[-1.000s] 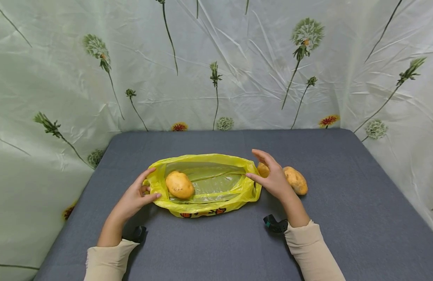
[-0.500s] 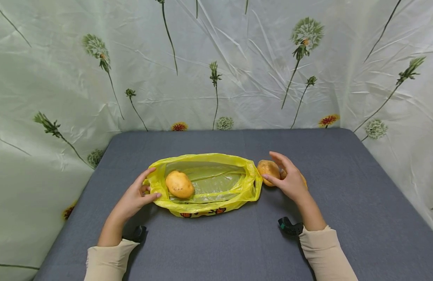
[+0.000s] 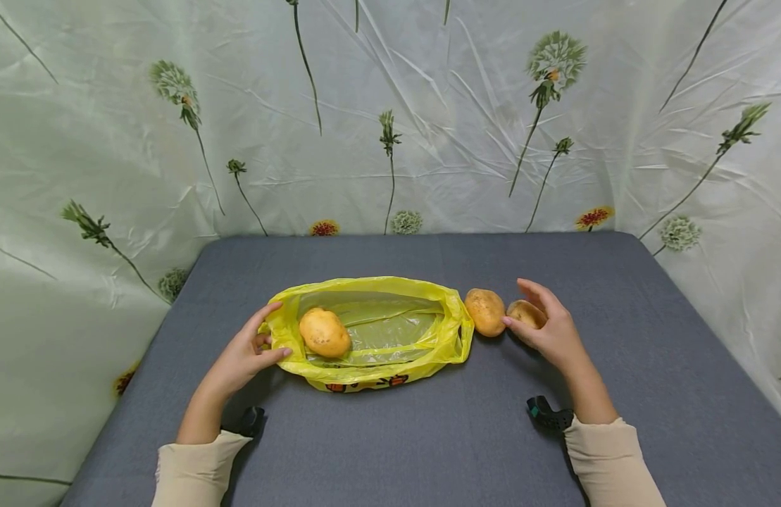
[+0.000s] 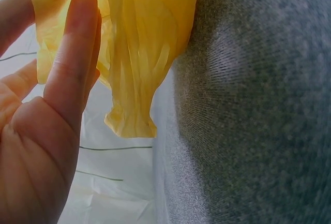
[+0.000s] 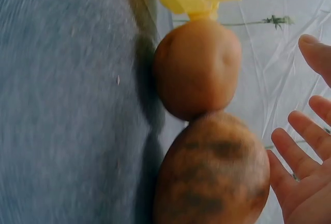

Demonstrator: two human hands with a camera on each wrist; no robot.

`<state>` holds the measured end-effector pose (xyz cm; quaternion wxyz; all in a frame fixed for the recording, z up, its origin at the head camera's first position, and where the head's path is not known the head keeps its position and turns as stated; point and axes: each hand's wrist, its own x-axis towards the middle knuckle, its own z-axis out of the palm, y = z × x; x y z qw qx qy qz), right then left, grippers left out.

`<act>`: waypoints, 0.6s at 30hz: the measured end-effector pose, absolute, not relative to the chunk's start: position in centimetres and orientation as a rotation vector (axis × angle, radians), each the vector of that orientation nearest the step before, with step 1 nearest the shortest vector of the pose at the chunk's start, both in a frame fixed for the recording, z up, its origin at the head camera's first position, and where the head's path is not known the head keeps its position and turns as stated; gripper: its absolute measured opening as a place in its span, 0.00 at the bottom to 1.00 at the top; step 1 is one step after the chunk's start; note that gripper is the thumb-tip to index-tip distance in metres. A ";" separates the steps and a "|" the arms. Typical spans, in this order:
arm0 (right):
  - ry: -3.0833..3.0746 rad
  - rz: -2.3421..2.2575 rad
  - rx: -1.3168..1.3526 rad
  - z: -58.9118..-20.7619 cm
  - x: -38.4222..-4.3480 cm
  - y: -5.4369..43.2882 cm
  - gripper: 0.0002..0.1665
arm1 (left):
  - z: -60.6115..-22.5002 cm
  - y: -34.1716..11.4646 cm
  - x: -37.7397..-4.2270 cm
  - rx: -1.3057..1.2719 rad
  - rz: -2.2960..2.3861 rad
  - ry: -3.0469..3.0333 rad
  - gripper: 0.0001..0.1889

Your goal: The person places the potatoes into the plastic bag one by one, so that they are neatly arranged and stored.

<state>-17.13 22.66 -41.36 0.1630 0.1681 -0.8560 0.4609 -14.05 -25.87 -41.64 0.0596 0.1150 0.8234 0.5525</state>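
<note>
A yellow plastic bag lies spread with its mouth facing up, and one potato is inside at its left end. My left hand holds the bag's left rim, thumb on the near side and index finger farther back. In the left wrist view, the bag hangs in folds beside the thumb. My right hand hovers with parted fingers over the right-hand potato, partly covering it in the head view. A second potato sits between that one and the bag's right end. Nothing is in the right hand.
A grey cloth covers the table. Behind it hangs a pale curtain printed with dandelions and other flowers. Black wrist devices sit at both wrists, below the cream sleeves.
My right hand has moved rightward from the bag's right end, past the nearer potato, to the farther one. The left hand and the bag have stayed in place.
</note>
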 end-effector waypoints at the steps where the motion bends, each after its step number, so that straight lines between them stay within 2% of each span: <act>1: -2.444 1.314 0.472 -41.4 -17.1 22.9 0.40 | -41.6 -25.9 -14.1 0.349 1.671 2.495 0.42; 18: -2.576 1.386 0.323 -43.2 -17.4 25.6 0.36 | -41.5 -25.8 -14.0 0.359 1.641 2.529 0.42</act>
